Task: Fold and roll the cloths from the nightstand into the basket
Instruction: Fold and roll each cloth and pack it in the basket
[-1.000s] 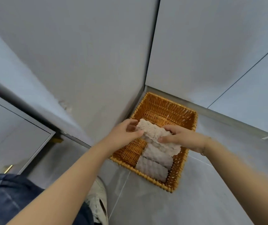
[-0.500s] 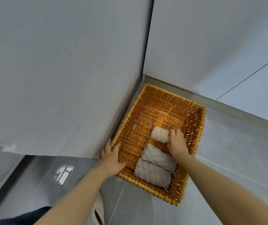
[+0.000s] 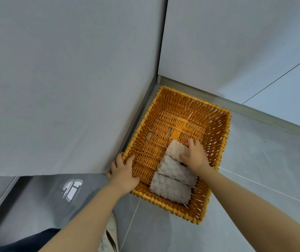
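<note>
Gripping the third rolled cloth (image 3: 175, 149) inside the basket (image 3: 216, 122), my right hand (image 3: 194, 154) curls over its right end. My left hand (image 3: 122, 172) clasps the near-left rim, fingers wrapped around it.

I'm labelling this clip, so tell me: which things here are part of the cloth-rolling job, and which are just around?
Part of the job:
wicker basket
newest rolled cloth, under the right hand
middle rolled cloth
nearest rolled cloth
left hand, holding the basket's rim

Just around:
grey cabinet panel
tiled floor
shoe
</note>
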The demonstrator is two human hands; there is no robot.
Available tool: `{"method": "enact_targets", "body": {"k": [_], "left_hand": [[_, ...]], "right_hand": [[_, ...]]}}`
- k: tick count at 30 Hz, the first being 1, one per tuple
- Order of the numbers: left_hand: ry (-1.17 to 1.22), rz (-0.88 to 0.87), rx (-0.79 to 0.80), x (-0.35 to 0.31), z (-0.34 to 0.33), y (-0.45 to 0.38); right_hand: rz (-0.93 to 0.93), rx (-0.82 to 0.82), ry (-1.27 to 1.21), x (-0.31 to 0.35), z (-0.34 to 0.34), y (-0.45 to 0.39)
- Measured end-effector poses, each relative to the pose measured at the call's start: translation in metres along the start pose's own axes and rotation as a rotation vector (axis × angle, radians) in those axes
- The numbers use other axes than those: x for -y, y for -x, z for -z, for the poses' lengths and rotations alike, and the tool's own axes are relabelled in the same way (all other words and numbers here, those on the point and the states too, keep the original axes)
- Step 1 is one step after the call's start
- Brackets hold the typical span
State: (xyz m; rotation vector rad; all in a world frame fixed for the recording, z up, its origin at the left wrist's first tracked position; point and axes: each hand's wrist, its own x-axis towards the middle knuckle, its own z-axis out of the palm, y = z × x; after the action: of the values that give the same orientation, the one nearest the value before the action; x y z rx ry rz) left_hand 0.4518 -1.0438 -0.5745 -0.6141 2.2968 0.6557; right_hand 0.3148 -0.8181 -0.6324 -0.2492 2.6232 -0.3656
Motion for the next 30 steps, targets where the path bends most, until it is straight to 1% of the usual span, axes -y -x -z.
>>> {"method": "enact_targets", "body": {"k": [4, 8, 11, 13, 15, 17, 20, 22, 24, 27, 30], "left_hand": [[0.021, -0.013, -0.002, -0.001, -0.001, 0.001], [0.026, -0.005, -0.001, -0.001, 0.000, 0.001], [0.075, -0.008, 0.022, -0.001, 0.003, 0.000], [0.127, -0.010, 0.031, -0.001, 0.007, 0.003], [0.140, -0.021, 0.015, -0.004, 0.012, 0.009], [0.153, -0.072, -0.018, -0.009, 0.021, 0.021], [0.245, -0.171, -0.002, -0.022, 0.042, 0.044], [0.339, -0.199, 0.002, -0.031, 0.058, 0.067], [0.367, -0.234, -0.037, -0.038, 0.074, 0.093], [0.372, -0.336, -0.118, -0.039, 0.096, 0.144], [0.453, -0.385, -0.184, -0.026, 0.116, 0.195]], "right_hand": [[0.051, 0.142, 0.225, 0.001, -0.015, 0.012], [0.102, 0.200, 0.202, 0.000, -0.015, 0.006], [0.071, 0.229, 0.154, -0.001, -0.014, 0.002], [0.036, 0.189, 0.111, 0.002, -0.012, 0.006], [0.007, 0.112, 0.029, 0.007, -0.008, 0.017], [-0.008, 0.037, -0.108, 0.017, 0.001, 0.035], [-0.008, 0.021, -0.370, 0.039, 0.021, 0.068], [0.045, 0.038, -0.509, 0.057, 0.039, 0.094], [0.109, 0.042, -0.562, 0.075, 0.059, 0.119], [0.223, 0.051, -0.582, 0.105, 0.090, 0.155], [0.361, 0.049, -0.570, 0.139, 0.120, 0.189]]}}
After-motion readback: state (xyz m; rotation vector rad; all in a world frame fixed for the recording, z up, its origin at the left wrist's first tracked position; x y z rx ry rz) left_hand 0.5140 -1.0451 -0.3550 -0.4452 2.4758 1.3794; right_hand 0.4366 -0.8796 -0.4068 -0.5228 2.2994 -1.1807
